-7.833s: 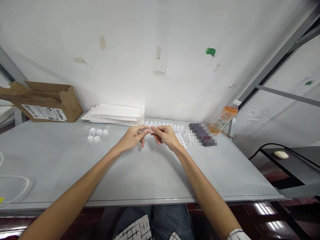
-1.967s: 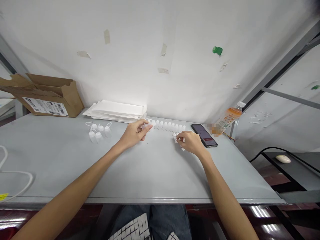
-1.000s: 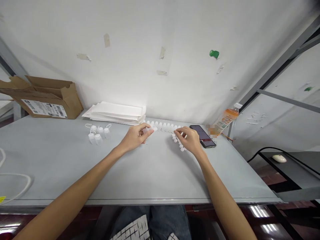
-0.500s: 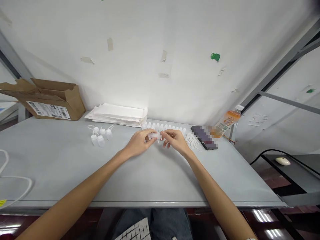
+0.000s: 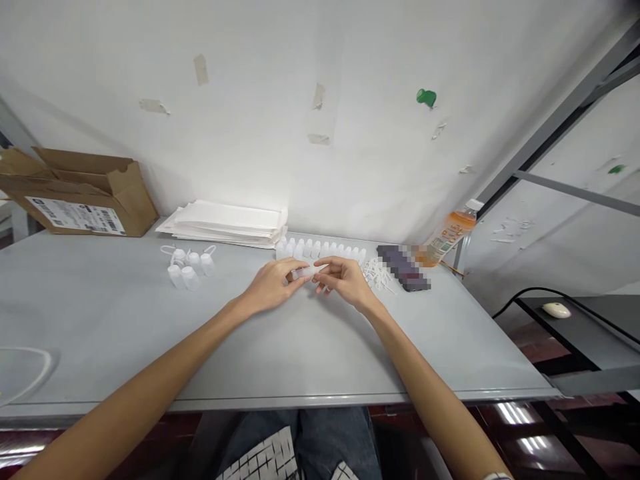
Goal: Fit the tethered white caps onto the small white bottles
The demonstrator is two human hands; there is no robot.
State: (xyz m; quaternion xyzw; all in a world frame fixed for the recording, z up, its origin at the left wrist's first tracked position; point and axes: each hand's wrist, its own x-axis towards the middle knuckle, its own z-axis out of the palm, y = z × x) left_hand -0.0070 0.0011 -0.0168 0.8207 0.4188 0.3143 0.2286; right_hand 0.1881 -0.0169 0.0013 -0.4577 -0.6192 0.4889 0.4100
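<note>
A small translucent white plastic bottle lies sideways between my hands, just above the table. My left hand is closed on its left part, thumb below and fingers above. At the bottle's right end, the fingertips of my right hand are pinched together and cover that end. Any strap there is hidden by the fingers. Behind my hands stand rows of similar small white bottles. Beside my right hand lies a pile of thin white plastic straps. To the left stand several white bottles, some with looped straps.
A stack of white paper sheets or envelopes lies at the back against the wall. Further left is an open cardboard box. A dark phone-like object and a bottle of orange drink are at the right. A white cable curves at the left edge.
The right fingers have closed in over the bottle's end, where a small white loop showed before. The left hand keeps its hold. The whole view has shifted slightly.
</note>
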